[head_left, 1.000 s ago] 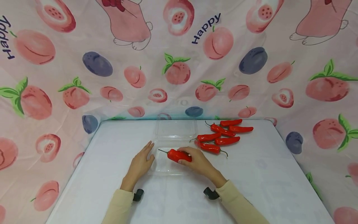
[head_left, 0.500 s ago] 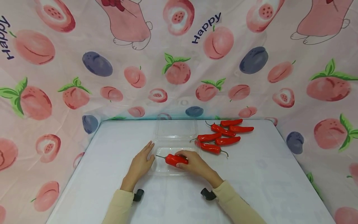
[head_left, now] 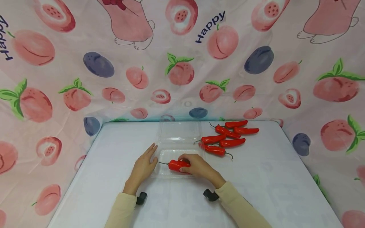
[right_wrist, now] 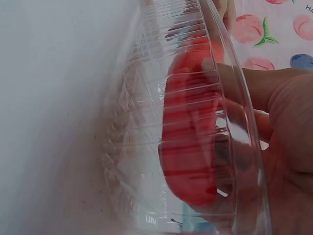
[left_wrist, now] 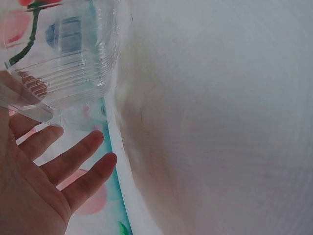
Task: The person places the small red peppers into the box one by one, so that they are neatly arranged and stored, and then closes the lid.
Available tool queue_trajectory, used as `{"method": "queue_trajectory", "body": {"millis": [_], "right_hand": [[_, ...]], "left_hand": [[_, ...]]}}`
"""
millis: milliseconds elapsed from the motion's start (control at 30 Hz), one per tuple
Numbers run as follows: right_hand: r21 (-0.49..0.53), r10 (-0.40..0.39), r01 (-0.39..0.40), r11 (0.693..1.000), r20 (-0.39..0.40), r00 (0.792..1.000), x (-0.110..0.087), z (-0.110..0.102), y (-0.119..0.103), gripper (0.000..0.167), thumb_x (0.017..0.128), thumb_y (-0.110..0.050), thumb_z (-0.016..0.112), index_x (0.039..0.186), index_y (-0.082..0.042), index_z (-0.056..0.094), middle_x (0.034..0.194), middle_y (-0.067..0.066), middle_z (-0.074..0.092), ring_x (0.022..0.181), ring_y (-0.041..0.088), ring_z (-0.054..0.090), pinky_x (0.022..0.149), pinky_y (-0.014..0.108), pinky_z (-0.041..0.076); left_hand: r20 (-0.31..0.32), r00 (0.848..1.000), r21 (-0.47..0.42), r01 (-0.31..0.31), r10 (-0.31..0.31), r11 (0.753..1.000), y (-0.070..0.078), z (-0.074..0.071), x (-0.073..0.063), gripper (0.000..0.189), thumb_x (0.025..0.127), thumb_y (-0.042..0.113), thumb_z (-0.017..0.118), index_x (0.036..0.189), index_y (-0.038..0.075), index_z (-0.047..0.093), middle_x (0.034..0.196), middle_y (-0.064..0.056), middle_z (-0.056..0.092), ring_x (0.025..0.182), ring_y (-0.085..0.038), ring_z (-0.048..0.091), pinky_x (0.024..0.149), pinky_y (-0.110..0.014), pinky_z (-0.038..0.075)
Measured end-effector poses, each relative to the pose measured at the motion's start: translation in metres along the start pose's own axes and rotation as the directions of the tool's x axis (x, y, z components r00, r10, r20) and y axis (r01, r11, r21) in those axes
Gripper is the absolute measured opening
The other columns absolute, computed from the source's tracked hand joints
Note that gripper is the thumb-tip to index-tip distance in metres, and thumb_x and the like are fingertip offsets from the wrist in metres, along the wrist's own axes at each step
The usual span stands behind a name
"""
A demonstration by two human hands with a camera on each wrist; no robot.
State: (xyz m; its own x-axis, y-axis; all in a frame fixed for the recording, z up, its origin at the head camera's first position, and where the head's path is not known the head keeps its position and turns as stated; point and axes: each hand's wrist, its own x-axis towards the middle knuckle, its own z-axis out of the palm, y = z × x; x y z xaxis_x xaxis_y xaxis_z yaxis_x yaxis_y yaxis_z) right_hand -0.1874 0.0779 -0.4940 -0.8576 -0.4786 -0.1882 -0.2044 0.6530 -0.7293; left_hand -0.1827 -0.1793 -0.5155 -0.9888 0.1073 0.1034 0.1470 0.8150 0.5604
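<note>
A red chili pepper [head_left: 174,165] with a thin stem pointing left is in my right hand [head_left: 199,166], pinched between thumb and fingers. It hangs low within the base of a clear plastic clamshell box [head_left: 168,154]. Through the ribbed box wall [right_wrist: 146,122] in the right wrist view, the pepper [right_wrist: 188,142] shows just above the bottom; whether it touches is unclear. My left hand [head_left: 144,167] lies along the box's left side, fingers extended. In the left wrist view, the thumb of that hand [left_wrist: 44,181] is seen behind the clear box edge [left_wrist: 80,81].
Several red chili peppers [head_left: 228,135] lie in a loose group on the white table [head_left: 256,183], right of the box. The box's lid [head_left: 179,130] is folded back toward the fruit-patterned cloth [head_left: 182,91] behind the table.
My right hand has lowered the chili pepper toward the near part of the box and shifted slightly left. The left hand has stayed in place.
</note>
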Motion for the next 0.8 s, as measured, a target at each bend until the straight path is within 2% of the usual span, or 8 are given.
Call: {"method": "queue_trajectory", "body": {"millis": [433, 667, 800], "right_hand": [[-0.101, -0.020, 0.028, 0.994, 0.076, 0.997, 0.0027, 0.0036, 0.0005, 0.035, 0.085, -0.024, 0.076, 0.119, -0.020, 0.067, 0.111, -0.002, 0.069, 0.098, 0.013, 0.059, 0.090, 0.034, 0.055], [-0.082, -0.030, 0.036, 0.996, 0.079, 0.996, 0.0026, 0.0041, 0.0018, 0.034, 0.086, -0.025, 0.075, 0.119, -0.020, 0.067, 0.111, -0.003, 0.069, 0.100, 0.013, 0.059, 0.092, 0.035, 0.054], [-0.040, -0.037, 0.039, 0.998, 0.060, 0.997, 0.0020, 0.0043, 0.0030, 0.038, 0.089, -0.025, 0.072, 0.125, -0.018, 0.064, 0.118, 0.001, 0.068, 0.106, 0.017, 0.061, 0.094, 0.037, 0.055]], "left_hand": [[0.007, 1.000, 0.007, 0.008, -0.008, 1.000, 0.0021, -0.0011, -0.0002, 0.053, 0.096, 0.019, 0.056, 0.147, 0.013, 0.046, 0.158, -0.001, 0.039, 0.138, -0.033, 0.047, 0.108, -0.054, 0.043], [0.005, 1.000, 0.016, 0.007, -0.007, 1.000, 0.0026, -0.0009, 0.0001, 0.053, 0.096, 0.019, 0.057, 0.148, 0.013, 0.046, 0.158, -0.002, 0.039, 0.137, -0.034, 0.048, 0.107, -0.056, 0.044], [0.010, 1.000, 0.012, 0.012, -0.012, 1.000, 0.0029, -0.0017, -0.0003, 0.053, 0.096, 0.020, 0.056, 0.148, 0.013, 0.046, 0.158, -0.001, 0.038, 0.138, -0.034, 0.047, 0.108, -0.056, 0.043]]}}
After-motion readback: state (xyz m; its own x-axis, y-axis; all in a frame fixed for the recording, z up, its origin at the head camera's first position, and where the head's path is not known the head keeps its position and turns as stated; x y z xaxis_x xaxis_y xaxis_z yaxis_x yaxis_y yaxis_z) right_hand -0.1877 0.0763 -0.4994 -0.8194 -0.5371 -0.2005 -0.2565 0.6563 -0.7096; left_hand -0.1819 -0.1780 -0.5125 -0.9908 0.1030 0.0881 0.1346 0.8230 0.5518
